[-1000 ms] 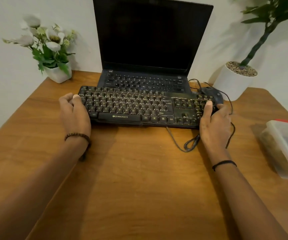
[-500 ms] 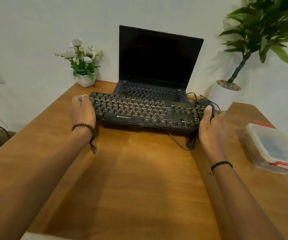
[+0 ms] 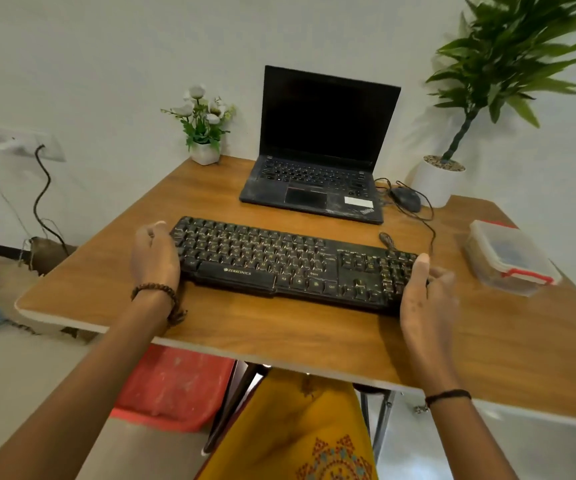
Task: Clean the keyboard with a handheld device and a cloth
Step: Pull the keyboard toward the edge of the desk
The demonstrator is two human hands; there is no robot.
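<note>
Nearest to me, both of the person's forearms reach out over the front edge of the wooden table [image 3: 279, 334], each hand at one end of the black Zebronics keyboard [image 3: 290, 265]. The left hand [image 3: 155, 258] curls round the keyboard's left end, its fingers [image 3: 151, 230] bent over the edge and seemingly gripping it. The right hand [image 3: 425, 292] is at the keyboard's right end, thumb lying on top by the number pad; its other fingers are loosely spread beyond the edge, so I cannot tell whether it has a firm hold or only steadies the board.

The keyboard lies flat on the table, near the front edge and well clear of the laptop [image 3: 317, 161] behind it. Its keys look dusty. I see no cloth and no handheld cleaner anywhere, so I judge the cleaning itself has not begun.

The keyboard cable [image 3: 387, 240] snakes off from its back right corner, just beside the mouse cord, which runs back to the mouse [image 3: 406, 199] right of the laptop. If the board is dragged or tipped, those leads could snag and tug the mouse along. To the right of the keyboard sits a clear lidded container [image 3: 511, 261] with red clasps, close enough for an elbow or the board's end to knock. Tipping the board could shed grit on the table.
</note>
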